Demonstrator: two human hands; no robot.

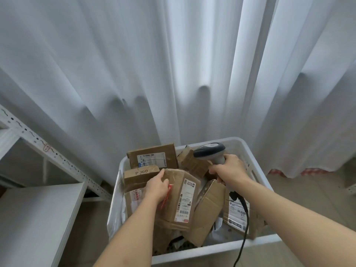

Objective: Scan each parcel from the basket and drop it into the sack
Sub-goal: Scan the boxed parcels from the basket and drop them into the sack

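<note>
- The crumpled cardboard parcel (179, 201) lies on top of the heap in the middle of the white plastic basket (258, 166), its long white shipping label (185, 200) facing up along its right side and a red strip on its left.
- Our left hand (157, 186) rests on that parcel's upper left corner — fingers laid over the far edge, thumb on the top face; we cannot tell whether the fingers curl under the edge to grip it or merely lie on it.
- Our right hand (230, 170) is wrapped round the handle of the grey barcode scanner (210, 150), which hangs over the basket's right half, just beside the parcel and above it, its dark head turned left. The black cable (244, 224) runs from the handle down past the basket's near rim.
- We count six cardboard parcels showing in the basket: the one under our left hand, a flat box with a label (152, 156) at the back, a box printed "PICO" (141, 174) in front of that, a taped one under our left wrist, a small box (192, 162) beneath the scanner, and a labelled box (238, 212) at the right, under our right forearm. An opened, folded carton (207, 209) lies between the last and the held parcel.
- White curtains (134, 64) hang behind the basket; a white metal shelf rack (38, 218) stands to the left.
</note>
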